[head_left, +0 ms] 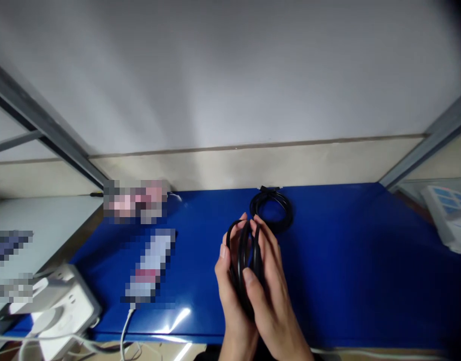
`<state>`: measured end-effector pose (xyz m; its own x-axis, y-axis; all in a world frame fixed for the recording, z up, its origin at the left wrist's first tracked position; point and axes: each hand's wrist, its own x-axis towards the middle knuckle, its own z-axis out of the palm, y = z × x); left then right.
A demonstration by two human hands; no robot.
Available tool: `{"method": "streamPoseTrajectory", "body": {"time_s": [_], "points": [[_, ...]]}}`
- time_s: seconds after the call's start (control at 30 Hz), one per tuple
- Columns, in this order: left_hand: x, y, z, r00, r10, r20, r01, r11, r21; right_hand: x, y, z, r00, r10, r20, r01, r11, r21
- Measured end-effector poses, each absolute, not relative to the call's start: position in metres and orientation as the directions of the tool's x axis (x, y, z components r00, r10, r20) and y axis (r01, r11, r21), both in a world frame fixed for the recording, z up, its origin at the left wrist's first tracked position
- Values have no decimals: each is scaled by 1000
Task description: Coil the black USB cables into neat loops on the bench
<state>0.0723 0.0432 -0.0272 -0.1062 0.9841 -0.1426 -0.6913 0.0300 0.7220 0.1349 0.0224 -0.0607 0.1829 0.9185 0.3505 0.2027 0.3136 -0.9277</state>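
A coiled black cable [243,255] is cupped between my two hands, above the front middle of the blue tabletop [339,260]. My left hand [232,296] wraps the coil from the left, its thumb along the outer loop. From the right, my right hand [271,281] presses on the loops, its thumb lying across them. Both sets of fingers are curled around the bundle. Just beyond my fingertips lies a second coiled black cable [290,213], flat on the table near the wall, with its connector end at the top of the ring.
A white power strip [70,306] with plugs and cords sits at the front left. Near it is a blurred phone-like object [151,265] with a white cable [125,331]. A blurred pink item [140,200] is at the back left. A white box [450,215] lies beyond the right metal post [407,160].
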Motion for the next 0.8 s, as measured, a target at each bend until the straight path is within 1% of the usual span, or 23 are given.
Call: {"method": "streamPoseTrajectory", "body": {"time_s": [0.07, 0.13, 0.2, 0.27, 0.37, 0.47, 0.57, 0.7, 0.8], "points": [[72, 41, -27, -125, 989, -75, -638, -22, 769, 135, 21, -60, 124, 929, 348, 211, 318, -924], [71, 41, -24, -112, 994, -12, -594, -57, 802, 138, 21, -60, 97, 930, 355, 167, 336, -927], [71, 40, -19, -81, 997, 10, -556, -54, 829, 140, 21, -60, 98, 919, 382, 107, 372, -922], [71, 40, -16, -68, 997, 26, -518, -58, 853, 142, 21, -60, 114, 910, 398, 87, 390, -917], [70, 39, -15, -58, 992, 108, -434, -122, 892, 145, 21, -57, 137, 913, 384, 67, 378, -923], [68, 40, -21, -59, 974, 217, -243, -224, 944, 150, 21, -55, 213, 898, 384, -1, 393, -919], [65, 43, -27, -104, 949, 299, -77, -308, 948, 157, 25, -52, 328, 865, 379, -45, 415, -909], [55, 50, -27, -182, 926, 332, -58, -347, 936, 166, 31, -46, 466, 789, 401, -85, 492, -867], [47, 52, -24, -205, 918, 341, -75, -362, 929, 172, 32, -44, 505, 770, 389, -108, 504, -857]]}}
